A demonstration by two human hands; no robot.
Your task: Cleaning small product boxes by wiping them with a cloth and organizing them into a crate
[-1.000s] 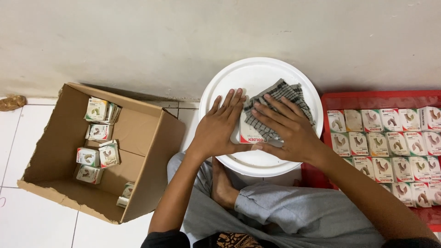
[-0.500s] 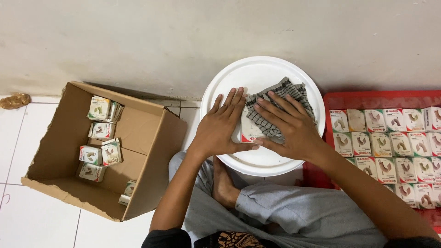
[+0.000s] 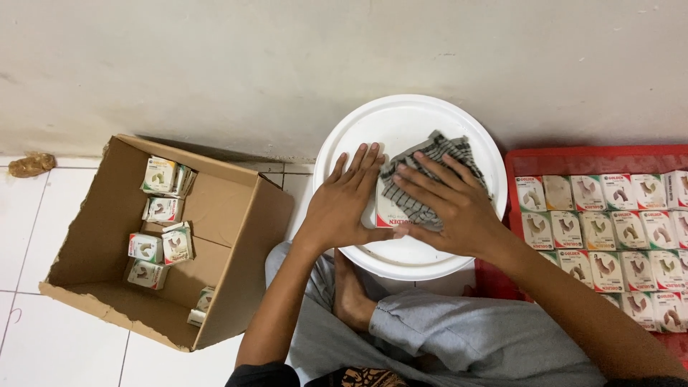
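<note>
Since a moment ago the checked cloth (image 3: 430, 172) has bunched slightly under the right hand (image 3: 448, 208), fingers spread, wiping the small white box (image 3: 390, 211) on the white round lid (image 3: 408, 122); left hand (image 3: 347, 204) lies flat, steadying it. Turning the box likely comes next.

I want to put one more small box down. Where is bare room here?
The cardboard carton has bare floor right of its small boxes. The white lid's far half, beyond the checked cloth, is bare. The red tray is crowded with boxes.
</note>
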